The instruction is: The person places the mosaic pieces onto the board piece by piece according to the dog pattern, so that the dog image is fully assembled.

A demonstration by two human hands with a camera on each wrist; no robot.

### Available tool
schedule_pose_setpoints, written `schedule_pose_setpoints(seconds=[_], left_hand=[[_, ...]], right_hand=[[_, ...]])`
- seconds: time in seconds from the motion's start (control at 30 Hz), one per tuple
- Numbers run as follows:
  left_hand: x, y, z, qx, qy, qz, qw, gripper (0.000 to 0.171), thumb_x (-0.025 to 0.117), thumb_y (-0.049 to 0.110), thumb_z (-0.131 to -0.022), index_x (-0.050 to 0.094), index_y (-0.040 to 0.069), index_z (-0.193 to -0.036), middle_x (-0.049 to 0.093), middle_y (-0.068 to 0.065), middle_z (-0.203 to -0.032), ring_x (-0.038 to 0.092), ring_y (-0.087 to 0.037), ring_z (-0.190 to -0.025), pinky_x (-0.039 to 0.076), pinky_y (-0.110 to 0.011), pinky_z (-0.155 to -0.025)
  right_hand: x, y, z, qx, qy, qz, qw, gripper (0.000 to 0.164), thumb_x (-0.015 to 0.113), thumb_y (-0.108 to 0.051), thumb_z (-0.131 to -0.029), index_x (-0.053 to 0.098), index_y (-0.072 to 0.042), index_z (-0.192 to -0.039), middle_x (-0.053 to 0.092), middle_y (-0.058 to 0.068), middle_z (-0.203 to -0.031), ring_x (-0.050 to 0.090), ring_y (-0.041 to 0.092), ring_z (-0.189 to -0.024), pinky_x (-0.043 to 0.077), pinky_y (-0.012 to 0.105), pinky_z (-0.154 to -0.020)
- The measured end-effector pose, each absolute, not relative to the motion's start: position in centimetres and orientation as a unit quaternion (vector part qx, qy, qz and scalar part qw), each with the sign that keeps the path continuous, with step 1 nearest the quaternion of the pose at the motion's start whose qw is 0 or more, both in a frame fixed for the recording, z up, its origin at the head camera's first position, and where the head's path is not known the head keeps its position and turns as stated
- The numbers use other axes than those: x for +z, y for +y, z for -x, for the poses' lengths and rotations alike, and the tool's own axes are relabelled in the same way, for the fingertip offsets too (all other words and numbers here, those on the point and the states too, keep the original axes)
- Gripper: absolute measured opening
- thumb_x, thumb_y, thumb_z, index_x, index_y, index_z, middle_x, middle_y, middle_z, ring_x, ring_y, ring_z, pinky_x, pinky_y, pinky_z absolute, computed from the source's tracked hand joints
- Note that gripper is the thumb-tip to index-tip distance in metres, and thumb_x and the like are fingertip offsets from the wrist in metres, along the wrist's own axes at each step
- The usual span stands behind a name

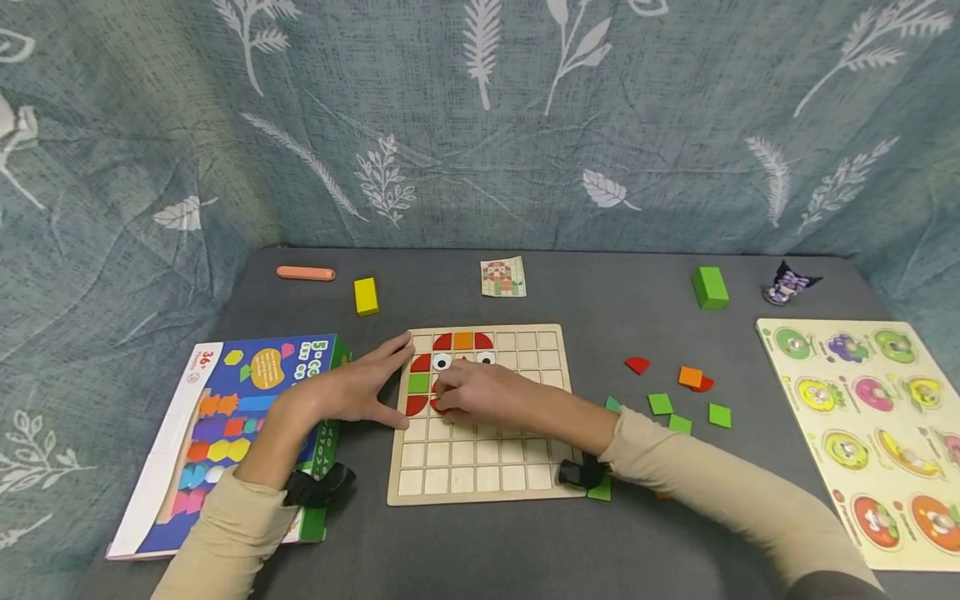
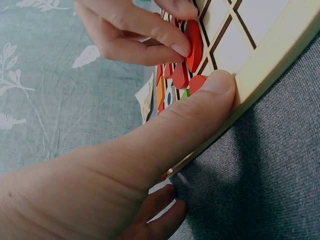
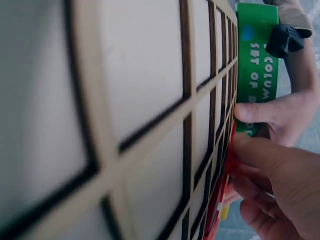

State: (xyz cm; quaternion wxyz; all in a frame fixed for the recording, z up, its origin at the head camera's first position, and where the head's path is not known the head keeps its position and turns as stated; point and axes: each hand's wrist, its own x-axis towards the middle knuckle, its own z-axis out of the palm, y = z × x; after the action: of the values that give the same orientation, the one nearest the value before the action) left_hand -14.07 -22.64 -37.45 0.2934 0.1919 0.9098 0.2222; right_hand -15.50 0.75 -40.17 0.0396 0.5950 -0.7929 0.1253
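A wooden grid board (image 1: pixel 487 482) lies in the middle of the table, with colored tiles in its upper left cells. My right hand (image 1: pixel 487 393) reaches over it and pinches a red quarter-circle tile (image 2: pixel 194 46) at the board's surface. In the head view that hand hides several cells. Along the board's left edge rests my left hand (image 1: pixel 348 390), thumb and fingers spread against the rim. Around the right fingers sit a green square tile (image 1: pixel 418 383), an orange square tile (image 1: pixel 463 341) and a round eye tile (image 1: pixel 442 362).
Loose green tiles (image 1: pixel 660 404), an orange tile (image 1: pixel 691 377) and a red quarter-circle (image 1: pixel 637 365) lie right of the board. A fruit puzzle board (image 1: pixel 832 417) is farther right, a blue box (image 1: pixel 277 325) at left. Behind stand a pattern card (image 1: pixel 503 277), yellow block (image 1: pixel 366 297) and green block (image 1: pixel 709 288).
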Motion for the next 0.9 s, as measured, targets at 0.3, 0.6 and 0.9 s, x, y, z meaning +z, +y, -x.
schedule_pose_setpoints(seconds=[0.3, 0.6, 0.9], left_hand=[[-37.4, -22.6, 14.1, 0.224, 0.909, -0.193, 0.294, 0.105, 0.074, 0.044, -0.083, 0.012, 0.0, -0.155, -0.002, -0.018, -0.164, 0.01, -0.042, -0.15, 0.023, -0.06, -0.116], [-37.6, -22.5, 14.2, 0.225, 0.908, -0.201, 0.292, 0.105, 0.074, 0.045, -0.083, 0.012, 0.001, -0.155, -0.001, -0.018, -0.164, 0.009, -0.042, -0.15, 0.023, -0.06, -0.116], [-37.7, -22.5, 14.1, 0.232, 0.906, -0.196, 0.295, 0.104, 0.074, 0.042, -0.083, 0.012, 0.002, -0.155, -0.001, -0.018, -0.164, 0.01, -0.043, -0.149, 0.023, -0.061, -0.115]], right_hand=[[-39.9, 0.6, 15.1, 0.081, -0.813, -0.576, 0.032, 0.013, 0.063, -0.016, -0.094, 0.075, -0.015, -0.099, 0.063, -0.003, -0.095, 0.054, 0.012, -0.087, 0.052, 0.023, -0.082], [-40.3, 0.6, 14.8, 0.047, -0.808, -0.583, 0.07, 0.016, 0.06, -0.017, -0.096, 0.076, -0.015, -0.096, 0.063, -0.003, -0.091, 0.053, 0.011, -0.08, 0.046, 0.019, -0.069], [-39.9, 3.6, 14.8, 0.087, -0.804, -0.581, 0.09, 0.01, 0.068, -0.02, -0.091, 0.074, -0.017, -0.098, 0.067, -0.004, -0.095, 0.056, 0.012, -0.085, 0.05, 0.021, -0.077]])
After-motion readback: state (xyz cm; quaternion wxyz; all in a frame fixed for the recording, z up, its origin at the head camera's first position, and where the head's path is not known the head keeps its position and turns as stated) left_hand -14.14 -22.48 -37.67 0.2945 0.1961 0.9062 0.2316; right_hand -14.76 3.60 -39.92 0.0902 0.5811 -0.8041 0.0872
